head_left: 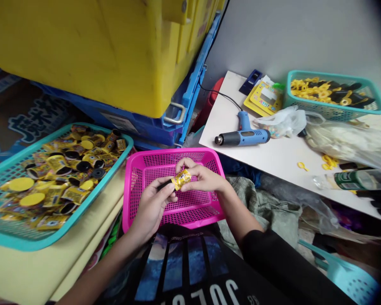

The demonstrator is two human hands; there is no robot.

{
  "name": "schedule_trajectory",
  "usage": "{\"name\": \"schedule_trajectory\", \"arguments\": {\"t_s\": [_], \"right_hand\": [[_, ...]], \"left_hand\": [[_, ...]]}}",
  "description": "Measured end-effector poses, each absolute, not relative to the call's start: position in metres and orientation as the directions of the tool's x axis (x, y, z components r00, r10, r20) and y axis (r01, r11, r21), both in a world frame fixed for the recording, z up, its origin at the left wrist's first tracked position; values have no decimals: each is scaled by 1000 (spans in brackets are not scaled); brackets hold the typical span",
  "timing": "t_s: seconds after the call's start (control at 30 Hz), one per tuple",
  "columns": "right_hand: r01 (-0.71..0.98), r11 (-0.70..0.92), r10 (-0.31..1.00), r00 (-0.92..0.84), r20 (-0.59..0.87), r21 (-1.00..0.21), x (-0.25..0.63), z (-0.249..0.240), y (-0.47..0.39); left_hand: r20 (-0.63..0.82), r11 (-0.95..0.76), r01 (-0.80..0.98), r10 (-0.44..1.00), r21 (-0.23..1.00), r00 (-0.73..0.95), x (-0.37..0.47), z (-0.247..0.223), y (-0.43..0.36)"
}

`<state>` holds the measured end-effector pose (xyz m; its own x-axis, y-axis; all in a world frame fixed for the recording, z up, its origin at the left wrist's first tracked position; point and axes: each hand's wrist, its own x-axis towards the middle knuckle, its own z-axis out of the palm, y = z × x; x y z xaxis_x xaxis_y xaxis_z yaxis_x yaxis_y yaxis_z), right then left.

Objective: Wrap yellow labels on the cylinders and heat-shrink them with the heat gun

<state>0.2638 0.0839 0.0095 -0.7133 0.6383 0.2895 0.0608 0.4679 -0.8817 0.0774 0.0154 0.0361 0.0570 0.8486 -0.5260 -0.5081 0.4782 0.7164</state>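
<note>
Over the pink basket [178, 222], my left hand [150, 206] is closed round a small black tube [165, 184] with a yellow end. My right hand [205, 177] pinches a shiny yellow printed sleeve [182, 178] at that end of the tube. Whether the sleeve sits round the tube or just against it, I cannot tell. The basket's meshed bottom shows beneath both hands. On the left, a teal basket [34, 243] holds a heap of small yellow-and-black printed tubs [59, 164], some lying with their black ends outward.
Right of me, a white table [224, 91] carries a blue heat gun [252, 137], a teal basket [330, 111] of yellow and black parts, plastic bags and a bottle [352, 180]. A large yellow crate [114, 51] stands on blue crates [146, 131] ahead.
</note>
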Motion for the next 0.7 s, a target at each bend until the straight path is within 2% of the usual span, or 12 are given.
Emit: {"name": "schedule_trajectory", "arguments": {"t_s": [0.23, 0.43, 0.7], "right_hand": [[97, 516, 653, -687, 318, -851, 257, 9, 92], [197, 507, 746, -587, 313, -839, 246, 3, 86], [238, 568, 784, -450, 429, -788, 236, 4, 76]], "left_hand": [[-541, 467, -557, 840, 687, 36, 75, 33, 19], [-499, 444, -572, 864, 690, 70, 72, 25, 24], [-445, 408, -606, 890, 683, 98, 71, 26, 23]]}}
